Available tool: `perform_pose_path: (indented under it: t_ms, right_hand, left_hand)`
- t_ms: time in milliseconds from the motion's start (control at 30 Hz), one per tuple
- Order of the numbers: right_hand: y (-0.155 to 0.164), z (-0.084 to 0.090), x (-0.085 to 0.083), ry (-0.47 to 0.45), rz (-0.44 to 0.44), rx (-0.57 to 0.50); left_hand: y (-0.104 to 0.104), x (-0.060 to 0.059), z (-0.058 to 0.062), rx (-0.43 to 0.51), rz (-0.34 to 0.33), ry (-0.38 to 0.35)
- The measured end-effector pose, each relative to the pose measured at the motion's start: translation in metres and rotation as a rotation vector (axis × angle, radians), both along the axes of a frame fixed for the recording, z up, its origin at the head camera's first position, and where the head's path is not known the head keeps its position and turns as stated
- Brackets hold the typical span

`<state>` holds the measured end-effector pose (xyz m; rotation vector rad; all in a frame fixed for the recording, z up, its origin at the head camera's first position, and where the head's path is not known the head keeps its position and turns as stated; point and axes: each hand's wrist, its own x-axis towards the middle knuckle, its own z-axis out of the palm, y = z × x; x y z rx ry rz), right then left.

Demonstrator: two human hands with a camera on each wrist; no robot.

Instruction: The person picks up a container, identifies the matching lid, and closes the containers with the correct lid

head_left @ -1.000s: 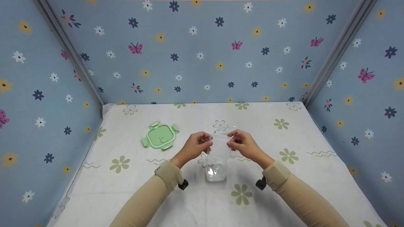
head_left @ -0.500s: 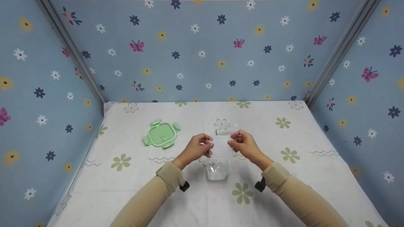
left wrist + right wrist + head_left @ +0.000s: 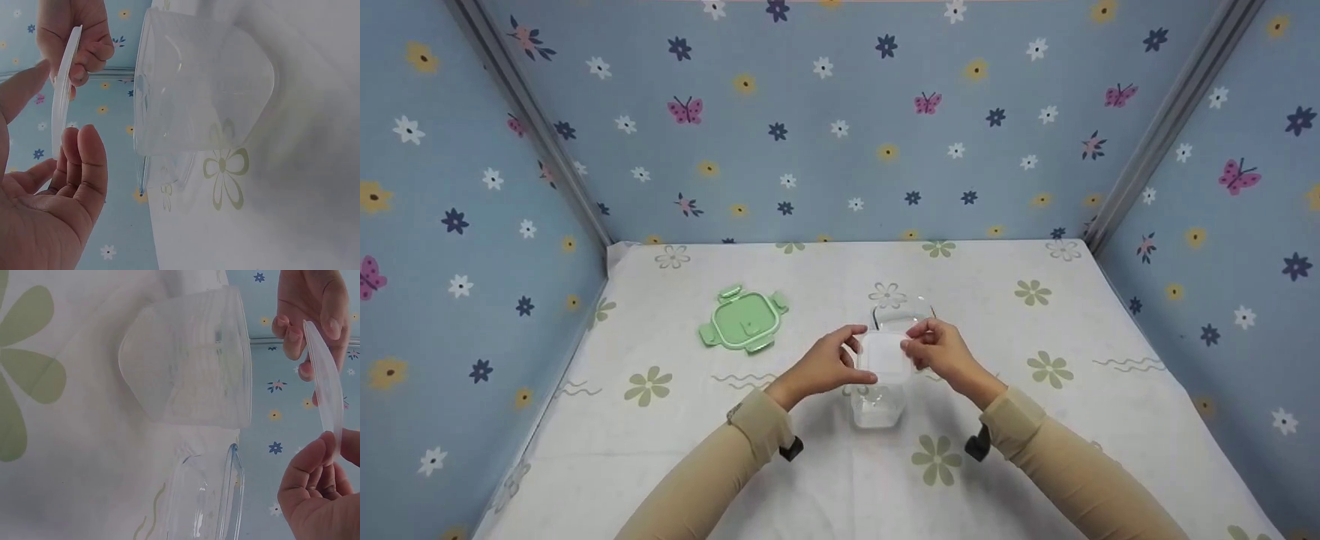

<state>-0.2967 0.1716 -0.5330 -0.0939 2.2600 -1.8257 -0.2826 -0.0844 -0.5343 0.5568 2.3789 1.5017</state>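
A white translucent plastic lid (image 3: 885,356) is held up above and just behind a clear plastic container (image 3: 877,409), which stands upright on the table. My right hand (image 3: 949,352) pinches the lid's right edge between thumb and fingers, as the right wrist view shows. My left hand (image 3: 825,364) is at the lid's left side, its thumb and fingers spread apart around that edge. In the left wrist view, the left fingertips (image 3: 70,138) overlap the lid's lower end while the thumb stands away from them. The container's mouth is uncovered.
Behind the plastic container sits a clear glass container (image 3: 904,311), partly hidden by the right hand and the lid. A green lid (image 3: 746,321) with side clips lies at the left. The table (image 3: 607,442) has a flowered white cloth, with patterned walls (image 3: 840,112) around it.
The left fingers have gone from pinching the lid's left edge to spreading wide beside it. The lid has tipped, so its face shows more plainly. My right hand still pinches it.
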Motion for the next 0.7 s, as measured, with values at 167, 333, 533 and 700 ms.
perform_pose_path:
  t_ms: [167, 333, 533, 700]
  right_hand:
    - [-0.001, -0.003, 0.000, -0.032, -0.011, -0.009]
    - [-0.004, -0.005, 0.002, -0.034, -0.027, 0.024]
    - [-0.004, -0.006, 0.005, -0.005, -0.036, 0.098]
    - [-0.002, -0.005, 0.006, 0.050, 0.025, 0.123]
  left_hand:
    - [0.001, 0.001, -0.003, -0.055, -0.040, 0.096]
    - [0.000, 0.003, -0.006, -0.093, -0.053, 0.132]
    - [0.000, 0.006, -0.008, -0.098, -0.041, 0.141]
    - [-0.001, 0.005, -0.011, -0.099, -0.028, 0.163]
